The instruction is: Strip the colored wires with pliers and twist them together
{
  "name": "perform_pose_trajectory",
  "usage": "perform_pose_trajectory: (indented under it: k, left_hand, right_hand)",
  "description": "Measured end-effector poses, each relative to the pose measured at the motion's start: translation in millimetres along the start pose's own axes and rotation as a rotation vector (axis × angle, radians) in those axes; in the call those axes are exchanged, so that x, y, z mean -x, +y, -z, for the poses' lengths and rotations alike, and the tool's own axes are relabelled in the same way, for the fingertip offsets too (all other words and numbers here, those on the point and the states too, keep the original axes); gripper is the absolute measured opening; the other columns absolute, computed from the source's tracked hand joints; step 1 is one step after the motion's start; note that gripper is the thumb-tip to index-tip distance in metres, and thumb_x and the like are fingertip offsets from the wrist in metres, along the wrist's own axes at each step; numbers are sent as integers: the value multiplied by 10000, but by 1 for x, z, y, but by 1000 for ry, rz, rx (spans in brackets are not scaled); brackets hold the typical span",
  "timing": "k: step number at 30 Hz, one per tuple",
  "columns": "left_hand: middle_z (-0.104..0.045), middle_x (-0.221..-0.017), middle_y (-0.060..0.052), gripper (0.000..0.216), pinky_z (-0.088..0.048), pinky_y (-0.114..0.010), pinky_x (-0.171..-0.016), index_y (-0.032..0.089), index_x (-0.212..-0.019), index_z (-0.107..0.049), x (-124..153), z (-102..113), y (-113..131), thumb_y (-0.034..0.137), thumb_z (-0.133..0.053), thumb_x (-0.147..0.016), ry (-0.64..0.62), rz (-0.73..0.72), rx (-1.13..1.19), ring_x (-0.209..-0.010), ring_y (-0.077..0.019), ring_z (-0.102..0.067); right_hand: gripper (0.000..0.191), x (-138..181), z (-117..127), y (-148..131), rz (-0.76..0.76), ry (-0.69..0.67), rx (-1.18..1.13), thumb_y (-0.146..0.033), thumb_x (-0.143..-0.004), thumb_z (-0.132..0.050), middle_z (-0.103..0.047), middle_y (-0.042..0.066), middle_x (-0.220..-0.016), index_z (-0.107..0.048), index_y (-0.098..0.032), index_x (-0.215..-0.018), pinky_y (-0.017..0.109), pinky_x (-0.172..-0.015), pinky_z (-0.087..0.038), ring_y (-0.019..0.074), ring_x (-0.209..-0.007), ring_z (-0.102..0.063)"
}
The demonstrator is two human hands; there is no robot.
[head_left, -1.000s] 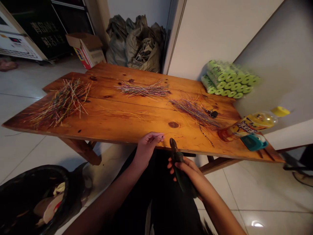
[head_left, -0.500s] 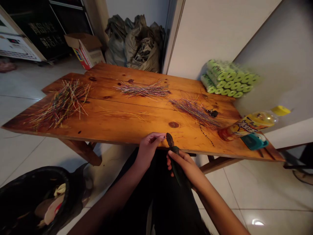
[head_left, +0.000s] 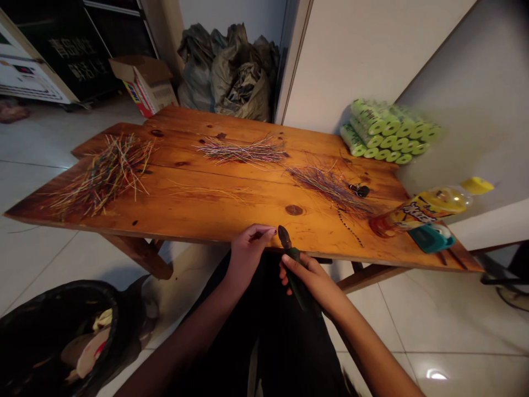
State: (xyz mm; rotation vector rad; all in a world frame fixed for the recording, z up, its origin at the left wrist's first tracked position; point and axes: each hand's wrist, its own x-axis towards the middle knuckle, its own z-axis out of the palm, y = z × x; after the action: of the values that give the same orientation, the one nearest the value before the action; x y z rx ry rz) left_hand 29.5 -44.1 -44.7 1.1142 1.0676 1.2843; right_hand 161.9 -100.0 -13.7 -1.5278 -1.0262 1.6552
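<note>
My right hand [head_left: 300, 270] is wrapped round the dark handles of a pair of pliers [head_left: 285, 237], whose jaws point up and away from me over the table's front edge. Just left of the jaws, my left hand [head_left: 250, 248] is closed in a pinch; a tiny dark bit shows at its fingertips, too small to name. A small gap separates the fingertips from the jaws. Beyond the hands, thin coloured wires lie in a left pile [head_left: 107, 176], a middle bundle [head_left: 243, 150] and a right bundle [head_left: 326, 184]. A few loose yellowish wires [head_left: 206, 190] lie between them.
On the wooden table [head_left: 165, 220] a drink bottle [head_left: 421, 209] leans over a teal tape dispenser [head_left: 432, 238]. Packed green rolls [head_left: 384, 135] stand at the back right. A black bin [head_left: 111, 298] is at lower left. Sacks [head_left: 239, 77] and a cardboard box [head_left: 149, 88] stand behind.
My left hand has shifted slightly left, and the pliers' jaws have tilted a little left. The gap between fingertips and jaws remains small. The wire piles lie as before.
</note>
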Motion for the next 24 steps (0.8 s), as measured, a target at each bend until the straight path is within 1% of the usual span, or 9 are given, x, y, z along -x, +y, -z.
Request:
perform_pose_trajectory:
  k: [8,10,11,13,15,16,18,21,24]
  left_hand:
    - [-665,-810,-19,153,-442,-292,-809,174,-769,-634,-3,-3,0,321,-601,-743,1,3,16,-819,-157,-609]
    - [-638,-886,-26,183,-440,-294,-826,175,-846,-594,2,-2,0,321,-608,-737,13,31,52,-862,-154,-597]
    - [-620,-937,-35,235,-445,-298,-822,179,-907,-567,8,-1,0,321,-619,-728,-12,73,71,-873,-153,-592]
    - [-584,-1022,-64,397,-462,-312,-794,182,-1040,-505,26,-1,-1,320,-652,-698,-159,209,88,-870,-160,-588]
    - [-560,-1069,-100,565,-476,-331,-763,174,-1137,-453,48,-3,-4,312,-702,-649,-371,371,64,-869,-180,-585]
    - [-541,-1108,-117,644,-477,-340,-767,172,-1164,-437,58,-5,-5,295,-736,-607,-435,442,45,-899,-196,-576]
    - [-534,-1148,-125,741,-466,-356,-805,180,-1197,-411,72,-11,-9,253,-773,-555,-486,536,76,-963,-220,-566]
    - [-584,-1124,-100,634,-433,-359,-868,184,-1136,-464,73,-21,-11,193,-750,-570,-478,543,248,-1015,-228,-565]
    - [-641,-996,-70,442,-441,-330,-818,162,-1014,-524,66,-26,-12,162,-695,-606,-413,532,311,-907,-198,-605]
  right_hand:
    - [371,-2,-6,0,-3,41,41,-544,-746,-528,-500,-48,-511,-488,-184,-669,214,-414,-386,81,-401,-468]
    - [372,-4,-6,1,18,64,42,-542,-740,-530,-494,-49,-499,-483,-185,-652,220,-410,-385,84,-393,-464]
    - [371,-6,-5,2,27,80,39,-543,-738,-529,-494,-49,-497,-484,-185,-651,225,-408,-388,86,-389,-461]
    - [367,-8,-4,2,46,120,42,-543,-734,-529,-497,-45,-493,-488,-187,-652,236,-410,-394,94,-390,-466]
    - [374,-10,-4,2,44,151,53,-547,-740,-516,-499,-40,-483,-483,-190,-634,243,-410,-395,101,-386,-471]
    - [377,-11,-4,1,35,162,56,-548,-744,-510,-497,-39,-476,-481,-192,-624,246,-410,-397,103,-382,-471]
    - [382,-13,-7,-2,16,174,63,-547,-749,-508,-493,-39,-465,-477,-194,-606,246,-409,-399,102,-377,-469]
    - [378,-17,-11,-7,24,174,55,-546,-752,-506,-489,-41,-467,-480,-198,-607,244,-402,-405,102,-372,-471]
    - [391,-24,-11,-5,58,198,56,-562,-751,-495,-489,-39,-483,-490,-197,-613,249,-400,-413,106,-374,-474]
